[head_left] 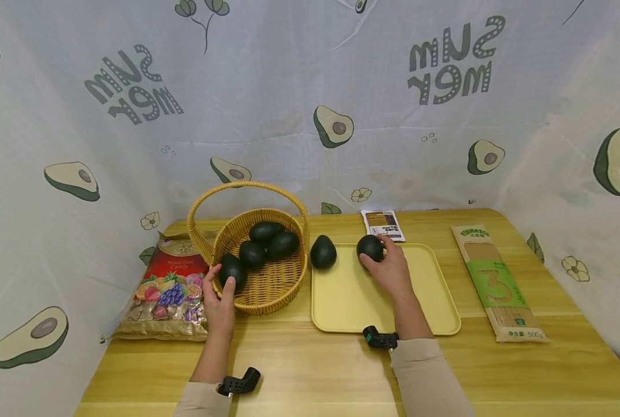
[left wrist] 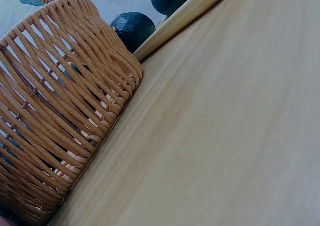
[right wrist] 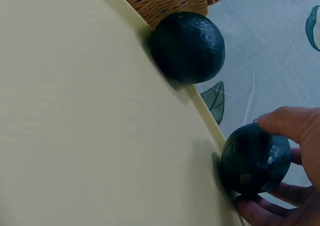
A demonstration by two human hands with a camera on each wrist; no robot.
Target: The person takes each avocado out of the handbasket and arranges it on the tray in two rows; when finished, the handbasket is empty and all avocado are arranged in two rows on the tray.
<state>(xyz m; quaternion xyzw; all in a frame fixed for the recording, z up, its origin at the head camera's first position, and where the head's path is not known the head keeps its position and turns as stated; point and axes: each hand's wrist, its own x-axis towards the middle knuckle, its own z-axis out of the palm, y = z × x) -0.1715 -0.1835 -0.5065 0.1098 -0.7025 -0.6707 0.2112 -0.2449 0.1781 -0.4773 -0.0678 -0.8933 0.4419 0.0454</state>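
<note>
At the basket's near left rim, my left hand (head_left: 220,304) grips a dark green avocado (head_left: 233,272) with thumb and fingers curled round it. Several more avocados (head_left: 266,233) lie inside the yellow wicker basket (head_left: 273,305). Over on the tray's far part, my right hand (head_left: 393,269) holds another avocado (head_left: 369,248), its thumb on one side and fingers on the other, as the right wrist view also shows. One avocado (head_left: 323,252) rests at the far left corner of the pale yellow tray (head_left: 362,307). In the left wrist view the basket's woven side (left wrist: 75,86) hides most of the left hand.
A red and gold candy bag (head_left: 171,289) lies left of the basket, close against it. Right of the tray is a noodle packet (head_left: 498,284). Behind the tray lies a small white and brown packet (head_left: 383,225). A printed curtain (head_left: 289,116) hangs round the wooden table (head_left: 299,370).
</note>
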